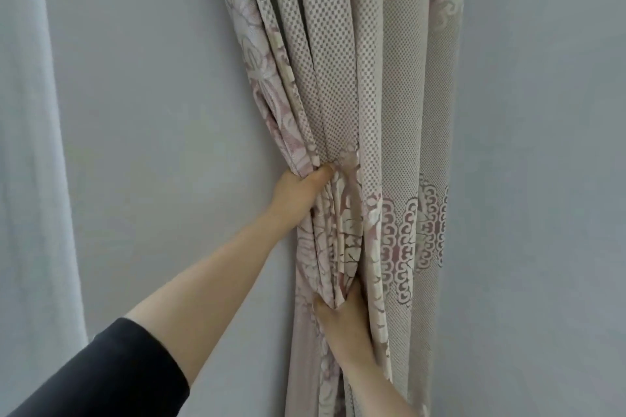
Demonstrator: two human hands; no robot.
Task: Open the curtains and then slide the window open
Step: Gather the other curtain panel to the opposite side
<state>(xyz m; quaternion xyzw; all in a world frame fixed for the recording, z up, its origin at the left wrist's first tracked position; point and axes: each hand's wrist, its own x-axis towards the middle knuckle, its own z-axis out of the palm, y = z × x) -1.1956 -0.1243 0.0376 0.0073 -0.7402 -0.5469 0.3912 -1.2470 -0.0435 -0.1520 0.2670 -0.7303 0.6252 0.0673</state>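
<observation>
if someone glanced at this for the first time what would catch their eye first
The patterned curtain, bunched into thick folds down the middle of the view, stands out against pale grey sheer fabric on either side. Both hands grip it: the left hand at mid-height on its left edge, the right hand lower down, fingers tucked into the folds.

Left hand (pixel 298 191) fingers buried in curtain (pixel 352 105) folds, right hand (pixel 342 325) fingertips tucked behind pleats, curtain top and hem cut off, right forearm leaving bottom edge
</observation>
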